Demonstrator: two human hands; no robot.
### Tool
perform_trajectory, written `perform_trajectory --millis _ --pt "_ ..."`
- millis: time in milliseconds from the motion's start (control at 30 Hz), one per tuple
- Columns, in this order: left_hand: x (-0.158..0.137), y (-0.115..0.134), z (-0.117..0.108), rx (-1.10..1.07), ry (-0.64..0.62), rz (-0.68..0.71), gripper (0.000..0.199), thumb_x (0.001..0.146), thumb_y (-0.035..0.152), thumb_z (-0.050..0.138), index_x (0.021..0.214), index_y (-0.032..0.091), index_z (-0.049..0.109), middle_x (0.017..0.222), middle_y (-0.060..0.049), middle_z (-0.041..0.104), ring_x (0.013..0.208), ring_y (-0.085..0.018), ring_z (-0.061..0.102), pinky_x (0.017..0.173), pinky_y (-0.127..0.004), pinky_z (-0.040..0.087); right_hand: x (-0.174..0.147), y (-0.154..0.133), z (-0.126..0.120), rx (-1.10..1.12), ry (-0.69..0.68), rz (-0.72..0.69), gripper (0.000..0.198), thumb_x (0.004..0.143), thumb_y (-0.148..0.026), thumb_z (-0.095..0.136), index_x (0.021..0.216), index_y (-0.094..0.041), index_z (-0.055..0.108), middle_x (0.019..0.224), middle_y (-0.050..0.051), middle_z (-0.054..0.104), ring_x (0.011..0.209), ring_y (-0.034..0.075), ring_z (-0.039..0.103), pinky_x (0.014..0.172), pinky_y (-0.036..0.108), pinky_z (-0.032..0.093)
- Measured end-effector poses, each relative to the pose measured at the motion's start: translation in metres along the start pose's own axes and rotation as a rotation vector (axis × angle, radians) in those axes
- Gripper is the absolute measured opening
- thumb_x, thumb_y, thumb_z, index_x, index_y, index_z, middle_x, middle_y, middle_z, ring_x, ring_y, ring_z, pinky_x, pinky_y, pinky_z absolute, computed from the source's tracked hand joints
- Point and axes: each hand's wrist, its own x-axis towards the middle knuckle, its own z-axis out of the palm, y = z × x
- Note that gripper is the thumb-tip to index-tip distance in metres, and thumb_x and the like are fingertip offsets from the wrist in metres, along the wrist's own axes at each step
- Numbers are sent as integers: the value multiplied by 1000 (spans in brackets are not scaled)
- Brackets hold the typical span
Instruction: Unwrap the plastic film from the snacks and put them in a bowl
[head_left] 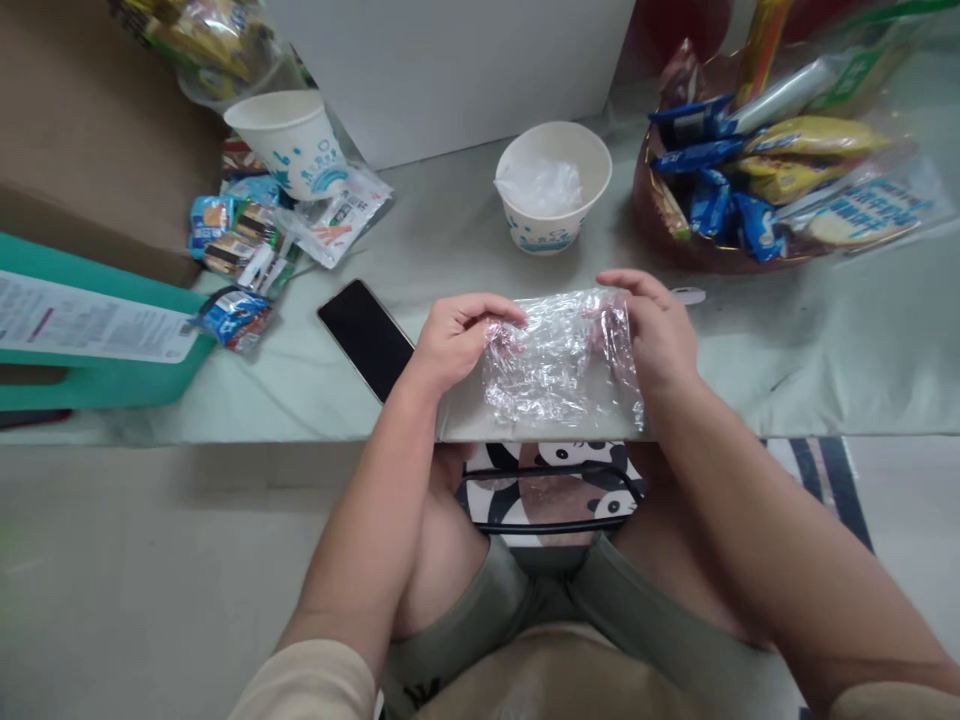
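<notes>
A crinkled clear plastic bag (551,360) is spread between my two hands, just above the table's front edge. My left hand (457,340) pinches its left side, thumb and forefinger closed on the film. On the other side my right hand (660,325) grips the bag's right edge, with some of its fingers behind the film. Beyond the bag stands a paper cup (555,225) with crumpled clear plastic (544,185) inside. A dark-screened phone (367,335) lies by my left wrist, and a small white object (688,296) shows past my right hand.
A bowl (652,215) of wrapped snacks (806,160) stands at the back right. At left are another paper cup (289,140), several snack packets (247,240), a green plastic holder (172,370) and a cardboard box (90,140). A white panel (465,70) rises behind the cloth-covered table (810,370).
</notes>
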Motion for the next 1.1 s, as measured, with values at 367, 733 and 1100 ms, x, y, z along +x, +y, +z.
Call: perform_trajectory --millis 367,733,1100 --pt "-2 -3 -3 -182 -23 -6 33 82 29 57 111 22 71 104 -6 79 86 -19 75 71 -29 60 -6 0 -2 -109 -249 -62 61 69 -24 74 126 -29 50 84 -2 65 75 18 67 71 34 54" --pt "-5 6 12 -156 -46 -317 16 79 22 72 93 16 69 83 -6 78 82 -20 77 78 -33 63 -8 2 1 118 -266 8 69 63 -37 89 121 -29 53 99 2 73 88 21 73 72 34 58" --pt "-7 12 4 -85 -71 -372 16 81 30 73 75 17 68 55 3 62 45 -9 57 45 -20 48 -13 -8 7 -128 -281 25 23 80 -39 72 91 -20 65 48 -8 52 36 9 44 36 22 29"
